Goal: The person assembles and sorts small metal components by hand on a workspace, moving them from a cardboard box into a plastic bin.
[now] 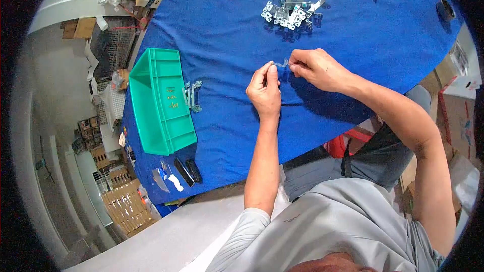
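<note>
The left grip (265,94) was closed, its thumb and fingertips pinched on one end of a small, thin metal part (279,64). The right grip (321,70) was closed too, with bent fingers and thumb drawn together at the part's other end. The part was between the two sets of fingertips, over the middle of the worktop (227,35), which had a creased blue cloth on it; its finer shape was too small to tell

Beyond the grips, well apart from them, a loose pile (295,15) of shiny metal pieces was spread towards the far edge. A dark roll (445,8) was near the edge on the right side. To the left was a green bin (179,116) with ribbed walls and small gold-coloured marks, and just beside it, on the side towards the left grip, lay a few more metal pieces (192,95). Nearer the person, below the bin, two slim black items (187,172) lay side by side, with a white item (175,182) and some small blue bits (163,173) to their left. A carton (459,116) was off the worktop, to the right
</note>
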Demonstrator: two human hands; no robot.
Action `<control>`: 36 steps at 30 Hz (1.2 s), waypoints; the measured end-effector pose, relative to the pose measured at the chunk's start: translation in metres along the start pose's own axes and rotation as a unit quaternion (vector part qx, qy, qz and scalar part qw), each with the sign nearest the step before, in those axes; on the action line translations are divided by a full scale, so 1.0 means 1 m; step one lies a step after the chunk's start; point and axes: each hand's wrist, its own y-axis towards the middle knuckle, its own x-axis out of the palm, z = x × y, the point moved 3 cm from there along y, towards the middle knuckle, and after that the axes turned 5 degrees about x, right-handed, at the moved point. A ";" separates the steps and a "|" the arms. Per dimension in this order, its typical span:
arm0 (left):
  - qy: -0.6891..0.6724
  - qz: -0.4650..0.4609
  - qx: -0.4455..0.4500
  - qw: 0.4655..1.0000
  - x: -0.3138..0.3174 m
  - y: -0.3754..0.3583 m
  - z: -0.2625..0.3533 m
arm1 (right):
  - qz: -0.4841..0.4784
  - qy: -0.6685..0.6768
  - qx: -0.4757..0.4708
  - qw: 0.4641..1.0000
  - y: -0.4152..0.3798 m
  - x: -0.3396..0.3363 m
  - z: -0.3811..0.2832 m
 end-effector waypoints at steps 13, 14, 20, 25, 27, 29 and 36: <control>0.065 0.007 0.054 0.996 0.002 -0.001 0.003 | 0.023 0.040 -0.031 0.998 -0.001 -0.002 -0.004; 0.065 0.007 0.053 0.996 0.003 -0.001 0.005 | 0.029 0.025 -0.057 0.998 0.000 0.001 -0.001; 0.088 -0.015 0.095 0.991 0.004 -0.001 0.019 | 0.070 -0.039 -0.085 0.993 0.000 -0.003 -0.005; 0.034 0.006 0.048 0.998 0.001 0.000 0.011 | 0.146 0.038 -0.060 0.987 0.006 -0.014 -0.006; -0.008 0.013 0.004 1.000 -0.002 -0.002 0.006 | 0.020 0.090 0.045 0.995 0.008 -0.013 0.004; -0.010 0.018 -0.005 1.000 -0.001 -0.003 0.006 | -0.014 0.087 0.068 0.994 0.003 -0.009 0.003; -0.013 0.015 0.008 1.000 0.000 -0.003 0.005 | -0.026 0.079 0.084 0.993 0.000 -0.001 -0.002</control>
